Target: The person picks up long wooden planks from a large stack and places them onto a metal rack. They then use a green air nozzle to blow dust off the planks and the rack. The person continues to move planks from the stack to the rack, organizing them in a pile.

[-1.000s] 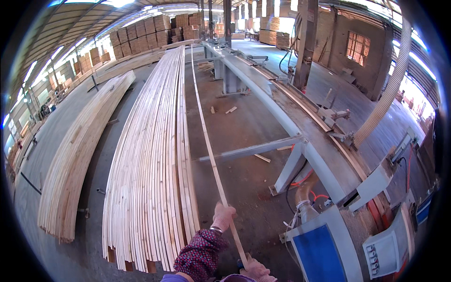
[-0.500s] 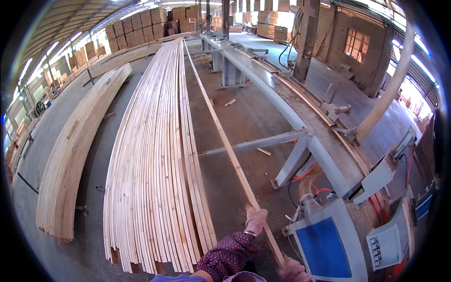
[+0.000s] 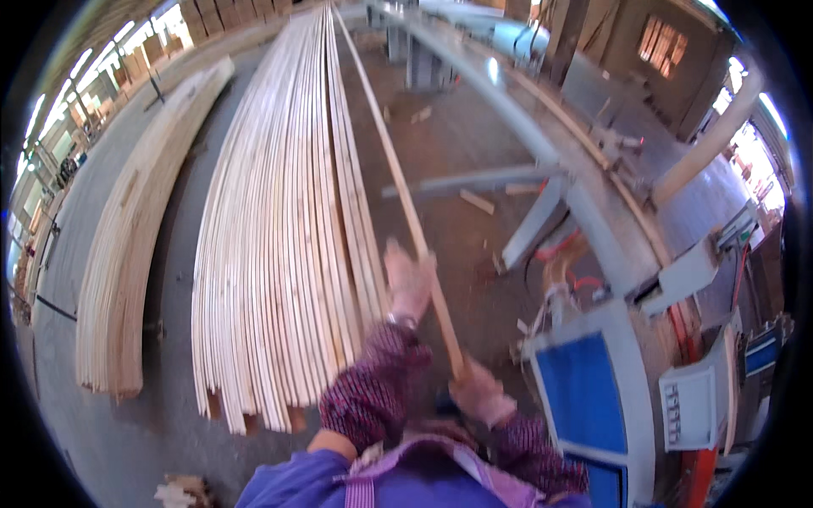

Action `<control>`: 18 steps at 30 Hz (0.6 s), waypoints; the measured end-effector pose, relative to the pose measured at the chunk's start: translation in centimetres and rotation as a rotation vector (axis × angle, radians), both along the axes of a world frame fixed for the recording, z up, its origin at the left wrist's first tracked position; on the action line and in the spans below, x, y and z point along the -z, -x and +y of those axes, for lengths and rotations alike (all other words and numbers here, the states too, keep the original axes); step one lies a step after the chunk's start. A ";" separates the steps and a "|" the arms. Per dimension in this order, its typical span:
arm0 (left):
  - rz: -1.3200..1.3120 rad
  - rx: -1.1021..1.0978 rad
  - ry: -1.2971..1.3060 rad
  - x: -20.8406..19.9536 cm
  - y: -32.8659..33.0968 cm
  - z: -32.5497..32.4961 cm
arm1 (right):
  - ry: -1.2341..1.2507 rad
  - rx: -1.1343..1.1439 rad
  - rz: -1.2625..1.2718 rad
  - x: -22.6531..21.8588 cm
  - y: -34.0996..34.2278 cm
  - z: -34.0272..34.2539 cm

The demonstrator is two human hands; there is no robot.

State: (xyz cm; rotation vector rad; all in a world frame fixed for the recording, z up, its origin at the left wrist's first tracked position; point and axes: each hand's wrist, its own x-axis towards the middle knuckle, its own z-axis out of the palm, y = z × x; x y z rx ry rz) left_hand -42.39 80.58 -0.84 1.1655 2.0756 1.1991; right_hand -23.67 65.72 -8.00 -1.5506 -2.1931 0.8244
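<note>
A long, thin wooden strip (image 3: 391, 161) runs away from me, right of a broad pile of similar strips (image 3: 275, 203). My left hand (image 3: 409, 279), in a pale pink knitted glove, is on the strip by the pile's right edge. Its fingers are blurred, some pointing forward, and the strip passes under the hand's right side. Lower right, my gloved right hand (image 3: 483, 394) is closed round the strip's near end. Patterned sleeves cover both forearms.
A narrower wood stack (image 3: 127, 254) lies farther left. On the right runs a long grey machine bed (image 3: 508, 110), with a blue-panelled cabinet (image 3: 584, 394) close to my right arm. Offcuts (image 3: 477, 201) lie on the floor, and short wood pieces (image 3: 182, 491) at lower left.
Both hands and the strip's near end have shifted left and away from me, toward the pile. The view has tipped downward, showing more of my sleeves and clothing.
</note>
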 end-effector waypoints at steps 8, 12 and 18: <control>0.122 0.001 0.177 -2.6 8.5 -4.1 | 0.370 -0.175 0.303 -1.0 7.3 0.4; 0.239 0.119 0.441 -1.1 9.3 -4.9 | 0.255 -0.176 0.388 -0.7 7.3 -0.7; 0.705 0.261 0.486 0.9 8.1 -6.4 | 0.555 0.014 0.753 0.0 8.1 -1.9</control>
